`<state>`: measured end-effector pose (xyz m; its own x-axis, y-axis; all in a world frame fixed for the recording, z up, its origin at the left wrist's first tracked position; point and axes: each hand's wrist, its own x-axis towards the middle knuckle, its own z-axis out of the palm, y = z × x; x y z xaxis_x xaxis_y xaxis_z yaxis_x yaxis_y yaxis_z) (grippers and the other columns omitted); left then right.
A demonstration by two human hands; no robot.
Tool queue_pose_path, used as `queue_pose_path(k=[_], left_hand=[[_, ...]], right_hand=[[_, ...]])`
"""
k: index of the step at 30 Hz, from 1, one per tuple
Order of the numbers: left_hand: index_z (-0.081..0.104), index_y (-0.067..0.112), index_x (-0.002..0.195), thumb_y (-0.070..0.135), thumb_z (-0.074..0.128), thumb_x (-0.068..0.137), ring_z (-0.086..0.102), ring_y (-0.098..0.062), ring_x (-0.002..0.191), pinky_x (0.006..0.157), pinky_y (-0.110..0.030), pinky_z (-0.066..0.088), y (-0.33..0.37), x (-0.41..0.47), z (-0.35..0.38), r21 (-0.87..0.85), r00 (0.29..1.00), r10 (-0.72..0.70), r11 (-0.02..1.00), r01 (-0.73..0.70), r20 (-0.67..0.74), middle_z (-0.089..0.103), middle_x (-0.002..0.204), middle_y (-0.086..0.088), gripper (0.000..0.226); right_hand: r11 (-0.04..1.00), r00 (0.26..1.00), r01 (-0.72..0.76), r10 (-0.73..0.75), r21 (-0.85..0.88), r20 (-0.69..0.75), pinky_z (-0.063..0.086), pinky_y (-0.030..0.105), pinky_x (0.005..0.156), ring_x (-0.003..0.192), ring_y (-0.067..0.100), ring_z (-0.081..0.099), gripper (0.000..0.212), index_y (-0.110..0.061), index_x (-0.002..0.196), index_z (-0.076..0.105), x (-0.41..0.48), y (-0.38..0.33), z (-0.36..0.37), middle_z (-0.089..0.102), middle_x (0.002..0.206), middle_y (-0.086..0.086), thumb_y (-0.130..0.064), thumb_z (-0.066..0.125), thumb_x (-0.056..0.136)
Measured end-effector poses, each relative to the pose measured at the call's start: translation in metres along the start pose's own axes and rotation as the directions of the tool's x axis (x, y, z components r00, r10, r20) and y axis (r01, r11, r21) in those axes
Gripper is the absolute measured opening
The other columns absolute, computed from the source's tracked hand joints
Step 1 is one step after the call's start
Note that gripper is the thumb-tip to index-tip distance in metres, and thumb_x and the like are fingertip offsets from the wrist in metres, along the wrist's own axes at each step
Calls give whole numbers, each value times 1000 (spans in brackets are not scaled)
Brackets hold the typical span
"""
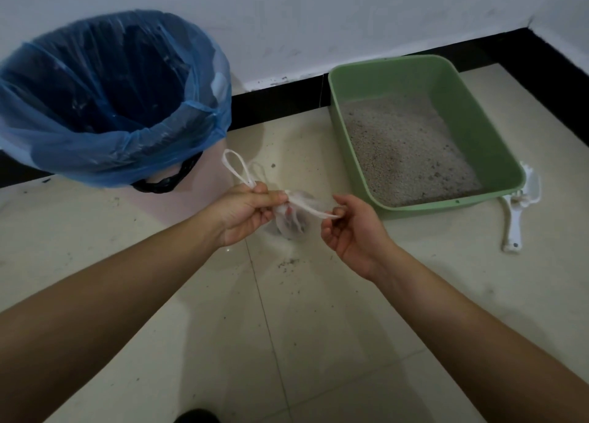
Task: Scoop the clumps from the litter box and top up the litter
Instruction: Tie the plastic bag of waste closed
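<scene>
Both hands raised over the floor, palms partly turned toward each other.

Left hand: fingers curled, thumb and fingertips pinching the gathered neck of a small translucent white plastic bag. One handle loop sticks up past its knuckles.

Right hand: thumb and forefinger pinching the other handle strand, stretched taut between the two hands; remaining fingers loosely curled.

The bag hangs just below and between the hands. It holds something dark, possibly clumps; too blurred to confirm.

Green litter box: on the floor beyond and outward of the right hand, near it. Grey litter covers its bottom.

White scoop: flat on the floor farther right, its head against the box's near right corner.

Bin with blue liner: beyond the left hand, mouth open.

Loose dark grains lie on the tile under the hands.
</scene>
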<state>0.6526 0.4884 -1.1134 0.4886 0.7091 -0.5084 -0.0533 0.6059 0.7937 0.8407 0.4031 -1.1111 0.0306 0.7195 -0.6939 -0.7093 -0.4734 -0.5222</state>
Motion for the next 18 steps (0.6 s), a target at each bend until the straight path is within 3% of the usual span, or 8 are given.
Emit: queue_pose_path(k=[2, 4, 6, 7, 10, 12, 15, 18], left_hand=[[32, 23, 63, -9, 61, 84, 70, -24, 86, 70, -20, 55, 1, -1, 1, 51, 1000, 5, 999, -6, 23, 68, 103, -24, 48], [33, 22, 65, -11, 60, 85, 69, -23, 88, 75, -22, 55, 5, -4, 0, 145, 1000, 3, 989, -6, 25, 68, 101, -20, 47], [34, 22, 66, -11, 61, 84, 67, -24, 93, 88, -29, 50, 8, -6, -3, 221, 999, -3, 975, -6, 38, 67, 100, -18, 46], [34, 21, 67, -11, 62, 83, 66, -26, 96, 94, -32, 48, 11, -8, -4, 255, 999, -6, 967, -8, 50, 65, 101, -19, 46], [34, 20, 68, -12, 62, 82, 65, -28, 100, 97, -36, 47, 14, -12, -5, 357, 996, -13, 934, -20, 91, 66, 101, -20, 45], [33, 20, 69, -13, 63, 81, 66, -26, 97, 93, -32, 49, 14, -14, -1, 440, 994, -4, 897, -44, 109, 66, 100, -21, 47], [33, 19, 67, -11, 68, 78, 67, -21, 91, 86, -24, 49, 12, -13, 4, 520, 995, 47, 849, -88, 92, 69, 95, -19, 48], [36, 17, 64, -9, 73, 76, 70, -21, 86, 84, -28, 53, 11, -11, 6, 589, 991, 122, 798, -130, 54, 72, 88, -15, 47]], right_hand=[[987, 999, -29, 25, -161, -24, 48, 19, 45, 49, 10, 51, 40, -17, 58, 46, 1, -3, -3, 48, 52, 0, -24, 58, 96], [909, 997, 39, -63, -416, -44, 50, 21, 49, 53, 12, 55, 28, -14, 70, 56, 3, -8, -7, 57, 60, 4, -25, 62, 95], [692, 956, 191, -292, -696, -28, 51, 25, 59, 64, 13, 61, 14, -13, 93, 64, 8, -14, -12, 66, 80, 5, -26, 68, 91], [543, 905, 261, -426, -798, 6, 50, 27, 66, 71, 12, 62, 18, -17, 103, 63, 11, -16, -15, 66, 89, 1, -26, 70, 89], [187, 757, 437, -605, -880, 247, 47, 25, 82, 91, 10, 59, 27, -25, 115, 64, 16, -23, -16, 64, 103, -9, -26, 70, 89], [176, 800, 497, -472, -850, 371, 43, 16, 87, 106, 5, 56, 33, -21, 124, 63, 16, -22, -14, 64, 117, -9, -21, 67, 91], [332, 912, 410, -120, -850, 393, 39, 14, 98, 123, 3, 49, 50, -20, 143, 49, 19, -11, -12, 57, 133, -9, -23, 64, 95], [370, 924, 374, -78, -850, 373, 46, 24, 100, 114, 6, 58, 47, -20, 141, 52, 23, -2, -13, 61, 124, -4, -23, 63, 95]])
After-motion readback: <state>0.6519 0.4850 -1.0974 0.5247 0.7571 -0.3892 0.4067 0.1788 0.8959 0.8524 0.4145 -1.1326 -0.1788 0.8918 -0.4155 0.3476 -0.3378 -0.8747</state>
